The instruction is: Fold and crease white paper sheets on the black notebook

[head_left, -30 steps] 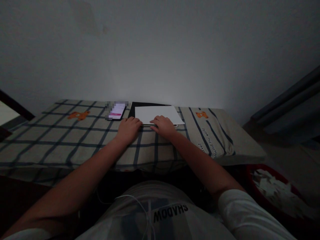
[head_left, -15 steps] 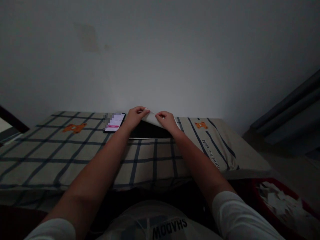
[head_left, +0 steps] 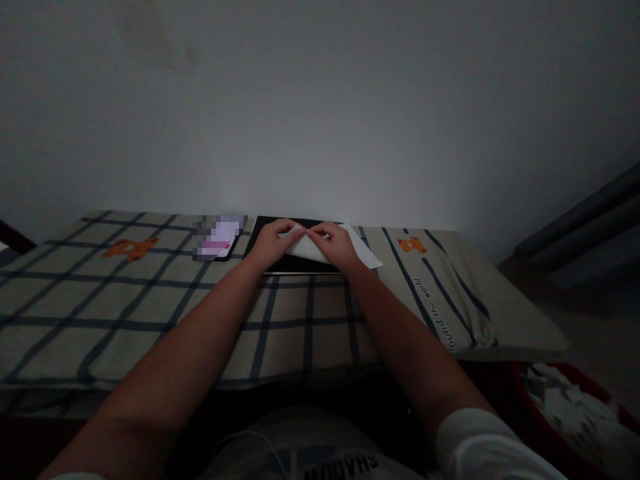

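A white sheet of paper (head_left: 311, 249) lies at a slant over a flat black board or book (head_left: 287, 265) with a pale edge. My left hand (head_left: 277, 241) is closed, pinching the paper's edge between thumb and fingers. Right beside it, my right hand (head_left: 334, 241) pinches the same edge, the fingertips of both hands nearly touching. One pointed corner of the paper sticks out to the right past my right wrist. Beneath the board is a checked cloth (head_left: 165, 287). Fine detail at the fingertips is too dark to make out.
A phone (head_left: 220, 239) with a lit screen lies left of the board. The wall (head_left: 320, 133) rises right behind the cloth-covered surface. A red basket (head_left: 555, 420) of crumpled white paper stands low at the right, near a grey curtain (head_left: 590, 233).
My hands have come together along the paper's edge and sit slightly lower on the board. The paper's right corner now shows beyond my right hand. The camera view has shifted a little.
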`<state>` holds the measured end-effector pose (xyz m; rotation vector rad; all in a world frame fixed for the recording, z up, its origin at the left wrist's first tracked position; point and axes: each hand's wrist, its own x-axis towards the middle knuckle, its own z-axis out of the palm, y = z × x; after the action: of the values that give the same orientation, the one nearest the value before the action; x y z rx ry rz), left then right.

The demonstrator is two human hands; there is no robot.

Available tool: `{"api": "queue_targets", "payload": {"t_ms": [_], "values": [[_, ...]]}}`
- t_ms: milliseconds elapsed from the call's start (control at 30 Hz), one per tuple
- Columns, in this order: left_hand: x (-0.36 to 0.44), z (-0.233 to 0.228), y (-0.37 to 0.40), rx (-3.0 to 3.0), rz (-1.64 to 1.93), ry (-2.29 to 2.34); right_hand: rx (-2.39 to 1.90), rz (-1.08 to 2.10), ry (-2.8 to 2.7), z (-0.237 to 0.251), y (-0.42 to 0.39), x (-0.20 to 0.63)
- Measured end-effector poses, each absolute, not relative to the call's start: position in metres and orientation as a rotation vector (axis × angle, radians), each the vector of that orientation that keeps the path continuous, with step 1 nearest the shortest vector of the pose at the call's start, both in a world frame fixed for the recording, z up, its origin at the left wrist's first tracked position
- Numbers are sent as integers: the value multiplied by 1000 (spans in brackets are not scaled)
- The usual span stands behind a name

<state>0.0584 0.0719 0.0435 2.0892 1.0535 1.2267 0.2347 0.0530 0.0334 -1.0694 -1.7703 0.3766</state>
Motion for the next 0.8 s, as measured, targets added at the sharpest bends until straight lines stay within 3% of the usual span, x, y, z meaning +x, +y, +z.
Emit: {"api": "queue_targets", "payload": {"t_ms": [500, 800], "values": [[56, 39, 75, 1937, 1266, 1085, -1199, 600, -1721, 34, 57, 240], [54, 36, 78, 1985, 1094, 1163, -1184, 599, -1756, 35, 55, 237]]}}
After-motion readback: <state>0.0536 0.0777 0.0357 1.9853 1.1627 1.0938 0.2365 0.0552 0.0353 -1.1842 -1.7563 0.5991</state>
